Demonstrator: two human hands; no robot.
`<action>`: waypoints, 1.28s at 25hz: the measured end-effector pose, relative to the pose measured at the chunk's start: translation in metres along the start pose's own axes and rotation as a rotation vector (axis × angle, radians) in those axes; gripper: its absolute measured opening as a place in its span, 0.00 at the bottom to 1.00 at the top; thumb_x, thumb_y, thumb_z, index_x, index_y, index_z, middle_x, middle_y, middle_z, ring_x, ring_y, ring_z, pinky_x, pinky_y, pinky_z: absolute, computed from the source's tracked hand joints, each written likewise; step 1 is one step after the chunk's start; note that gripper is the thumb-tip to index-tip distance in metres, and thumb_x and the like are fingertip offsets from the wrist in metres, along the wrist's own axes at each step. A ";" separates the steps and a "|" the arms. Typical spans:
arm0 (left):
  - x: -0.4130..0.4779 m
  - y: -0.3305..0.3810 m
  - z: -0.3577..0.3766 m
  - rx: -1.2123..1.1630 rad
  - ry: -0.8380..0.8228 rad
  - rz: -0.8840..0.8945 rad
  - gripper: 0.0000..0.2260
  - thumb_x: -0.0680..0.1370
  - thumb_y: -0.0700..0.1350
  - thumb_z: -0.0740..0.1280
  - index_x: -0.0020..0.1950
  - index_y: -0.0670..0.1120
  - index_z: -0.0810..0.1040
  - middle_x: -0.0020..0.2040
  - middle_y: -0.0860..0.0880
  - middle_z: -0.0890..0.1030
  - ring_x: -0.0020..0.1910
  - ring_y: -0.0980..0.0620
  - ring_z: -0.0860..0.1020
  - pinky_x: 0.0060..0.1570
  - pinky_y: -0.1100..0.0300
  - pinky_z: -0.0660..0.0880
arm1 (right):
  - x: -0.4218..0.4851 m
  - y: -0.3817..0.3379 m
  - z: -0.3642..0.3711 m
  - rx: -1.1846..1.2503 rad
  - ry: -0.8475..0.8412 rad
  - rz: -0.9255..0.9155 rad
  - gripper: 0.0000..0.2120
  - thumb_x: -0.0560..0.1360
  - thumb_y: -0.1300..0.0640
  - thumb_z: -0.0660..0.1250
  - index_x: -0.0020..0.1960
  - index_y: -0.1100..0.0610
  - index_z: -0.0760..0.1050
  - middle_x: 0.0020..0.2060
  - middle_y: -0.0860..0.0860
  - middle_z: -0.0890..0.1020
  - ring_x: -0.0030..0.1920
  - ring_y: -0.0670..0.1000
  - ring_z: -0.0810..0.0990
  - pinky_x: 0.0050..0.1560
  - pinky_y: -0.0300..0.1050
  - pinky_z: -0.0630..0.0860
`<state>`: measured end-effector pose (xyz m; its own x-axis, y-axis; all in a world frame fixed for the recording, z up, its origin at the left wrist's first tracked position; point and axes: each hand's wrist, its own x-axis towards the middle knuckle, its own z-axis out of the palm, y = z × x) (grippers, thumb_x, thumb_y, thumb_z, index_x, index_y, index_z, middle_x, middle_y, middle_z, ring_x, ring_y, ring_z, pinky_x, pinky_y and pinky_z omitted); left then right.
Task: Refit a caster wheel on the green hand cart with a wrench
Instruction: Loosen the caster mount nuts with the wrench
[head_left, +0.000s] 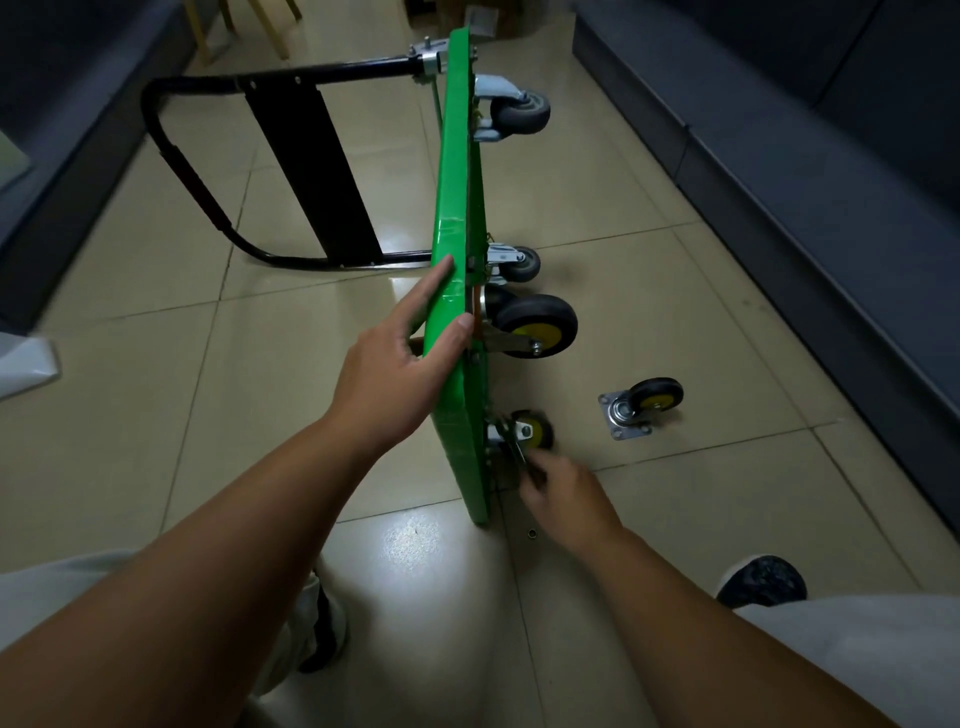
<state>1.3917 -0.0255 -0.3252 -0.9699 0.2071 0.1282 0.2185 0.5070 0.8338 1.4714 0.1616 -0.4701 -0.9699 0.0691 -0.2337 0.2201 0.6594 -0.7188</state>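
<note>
currently the green hand cart (457, 208) stands tipped on one long edge on the tiled floor (675, 291), deck facing left and wheels facing right. its black handle (171, 171) sticks out to the left, lying low over the tiles. the left hand (400, 374) grips the upper edge of the deck, fingers on the left face and thumb hooked over the rim. the right hand (566, 499), low and near, has its fingers curled round a slim wrench (511, 441); the tool's head sits at the mounting plate of the nearest caster (535, 428), though motion blur hides the exact contact. three more casters are on the underside: a yellow-hubbed wheel (540, 325) and two grey wheels (519, 111) beyond it. a loose caster (644, 405) lies on the floor to the right, apart from the cart. a small nut (531, 533) rests just near of the right hand.
</note>
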 end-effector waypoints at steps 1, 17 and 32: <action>-0.001 0.000 0.000 0.005 0.002 -0.001 0.26 0.80 0.63 0.63 0.77 0.72 0.60 0.67 0.65 0.69 0.64 0.57 0.73 0.63 0.52 0.77 | -0.009 0.016 0.001 -0.007 -0.050 0.155 0.06 0.76 0.60 0.67 0.49 0.51 0.81 0.35 0.48 0.79 0.33 0.49 0.78 0.40 0.46 0.77; -0.004 0.002 0.002 0.023 0.007 -0.054 0.25 0.81 0.61 0.62 0.77 0.71 0.60 0.62 0.63 0.73 0.45 0.69 0.72 0.56 0.53 0.79 | 0.009 -0.131 -0.062 0.776 -0.044 0.316 0.09 0.79 0.60 0.59 0.43 0.59 0.75 0.32 0.59 0.73 0.21 0.51 0.68 0.21 0.35 0.60; -0.003 0.001 0.004 0.066 0.022 -0.036 0.25 0.83 0.59 0.62 0.79 0.69 0.59 0.63 0.60 0.74 0.45 0.68 0.73 0.48 0.64 0.77 | 0.014 -0.079 -0.041 0.352 -0.101 -0.069 0.15 0.81 0.55 0.64 0.65 0.44 0.79 0.42 0.50 0.86 0.34 0.52 0.85 0.41 0.49 0.83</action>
<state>1.3950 -0.0223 -0.3273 -0.9791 0.1702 0.1112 0.1897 0.5678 0.8010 1.4365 0.1412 -0.3902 -0.9724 -0.0527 -0.2273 0.1937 0.3606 -0.9124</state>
